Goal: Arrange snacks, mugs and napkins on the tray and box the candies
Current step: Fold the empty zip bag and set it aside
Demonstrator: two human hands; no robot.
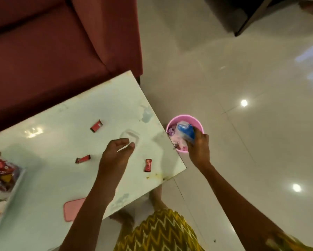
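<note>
Three red wrapped candies lie on the white table: one at the back, one in the middle, one near the right edge. A small clear plastic box sits on the table, and my left hand holds its near side between thumb and fingers. My right hand reaches off the table and grips a blue wrapper over a pink bin on the floor. The tray with snack packets pokes in at the far left.
A pink flat lid lies near the table's front edge, partly under my left forearm. A dark red sofa stands behind the table. Glossy pale floor tiles spread to the right. My feet show under the table's corner.
</note>
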